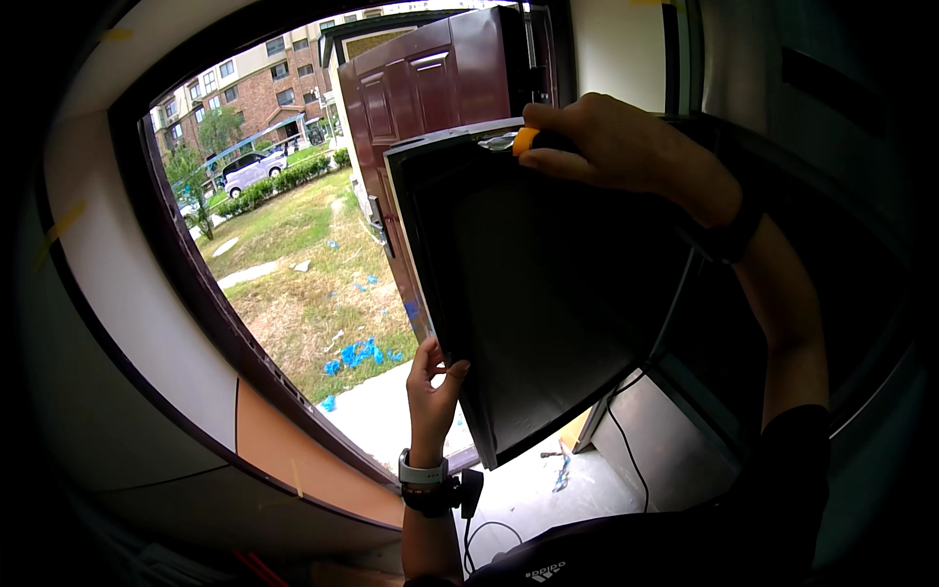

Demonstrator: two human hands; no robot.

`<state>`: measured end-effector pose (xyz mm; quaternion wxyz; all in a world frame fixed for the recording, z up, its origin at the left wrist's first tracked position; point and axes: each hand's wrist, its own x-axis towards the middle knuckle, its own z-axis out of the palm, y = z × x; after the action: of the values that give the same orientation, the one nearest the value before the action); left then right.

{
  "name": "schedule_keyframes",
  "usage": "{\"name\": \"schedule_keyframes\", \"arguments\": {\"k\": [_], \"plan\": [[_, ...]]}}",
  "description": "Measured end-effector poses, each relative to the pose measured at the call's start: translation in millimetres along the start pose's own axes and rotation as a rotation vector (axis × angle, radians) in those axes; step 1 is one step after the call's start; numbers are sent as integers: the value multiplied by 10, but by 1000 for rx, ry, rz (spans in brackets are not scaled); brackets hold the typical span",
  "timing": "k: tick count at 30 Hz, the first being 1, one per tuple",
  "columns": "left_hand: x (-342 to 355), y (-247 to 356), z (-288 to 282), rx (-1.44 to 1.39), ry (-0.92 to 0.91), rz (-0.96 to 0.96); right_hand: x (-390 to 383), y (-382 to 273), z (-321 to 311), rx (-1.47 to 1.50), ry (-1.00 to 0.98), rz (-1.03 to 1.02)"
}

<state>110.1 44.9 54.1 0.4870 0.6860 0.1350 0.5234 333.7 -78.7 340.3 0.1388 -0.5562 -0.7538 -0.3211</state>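
A large black panel (533, 303) with a thin light rim stands tilted in front of me. My left hand (431, 391) has its fingers closed on the panel's left edge, low down; a pale watch (424, 474) and a black device with a cable are on that wrist. My right hand (606, 147) is closed round the orange and black handle of a tool (526, 140) at the panel's top edge. The tool's metal end lies along that edge; its exact shape is unclear.
An open maroon door (411, 88) stands behind the panel in a dark doorframe (186, 274). Outside are grass with blue scraps, a parked car (249, 173) and buildings. A metal surface (606, 470) with loose cable is at lower right; a pale wall (127, 264) is at left.
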Motion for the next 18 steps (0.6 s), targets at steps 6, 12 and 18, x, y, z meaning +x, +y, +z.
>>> {"name": "schedule_keyframes", "arguments": {"k": [6, 12, 18], "plan": [[1, 17, -4, 4, -7, -6, 19, -75, -86, -19, -66, 51], [-12, 34, -4, 8, -29, -24, 26, 0, -35, -68, -21, 11], [-34, 53, -10, 10, -36, -8, -105, 47, 106, 98, 151, 25]]}}
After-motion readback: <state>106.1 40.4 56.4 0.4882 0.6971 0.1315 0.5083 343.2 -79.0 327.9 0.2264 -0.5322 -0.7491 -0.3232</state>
